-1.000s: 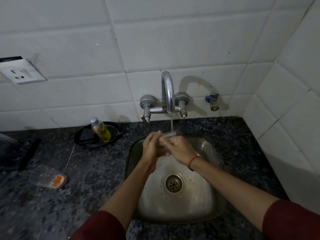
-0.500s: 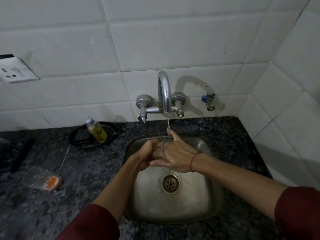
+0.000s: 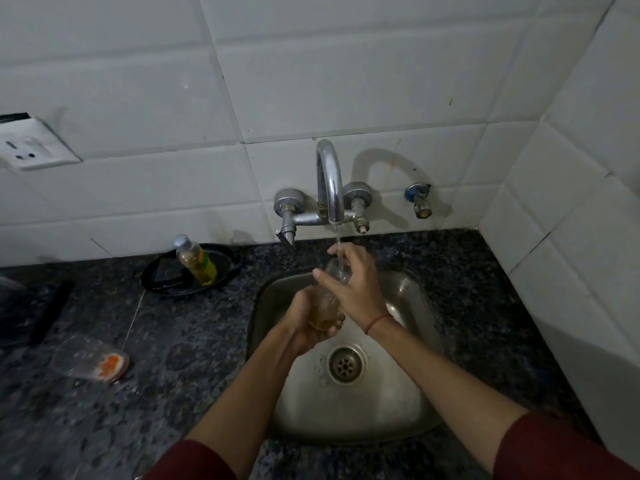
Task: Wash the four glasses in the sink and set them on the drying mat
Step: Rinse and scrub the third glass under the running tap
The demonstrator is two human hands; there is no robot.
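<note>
Head camera looked down on a steel sink point(image 3: 408, 393) set in a dark speckled counter point(image 3: 173, 393), with both hands meeting over the basin at its twelve o'clock side. The left hand point(image 3: 304, 327) had its fingers curled tight round the lower part of a clear glass point(image 3: 327, 306), which held a little yellowish liquid at the bottom. The right hand point(image 3: 356, 289) lay over the upper part of that glass, thumb on one side of the rim and fingers on the other, closed on it. The glass was held tilted above the basin, touching neither its floor nor its walls, just at twelve o'clock from the drain point(image 3: 345, 363).

A thin stream of water point(image 3: 338, 242) ran from the curved tap point(image 3: 329, 181) straight onto the right hand's fingers and the mouth of the glass. A red thread point(image 3: 377, 322) circled the right wrist – both sleeves were dark red.

At nine o'clock from the sink a second glass point(image 3: 90, 356) lay on its side on the counter, orange residue inside it. At ten o'clock a small bottle point(image 3: 195, 259) of yellow liquid leaned in a black dish point(image 3: 225, 271) against the white tiled wall. A socket point(image 3: 31, 147) sat on the tiles far out at ten o'clock, and a small valve point(image 3: 419, 200) at one o'clock from the tap.
</note>
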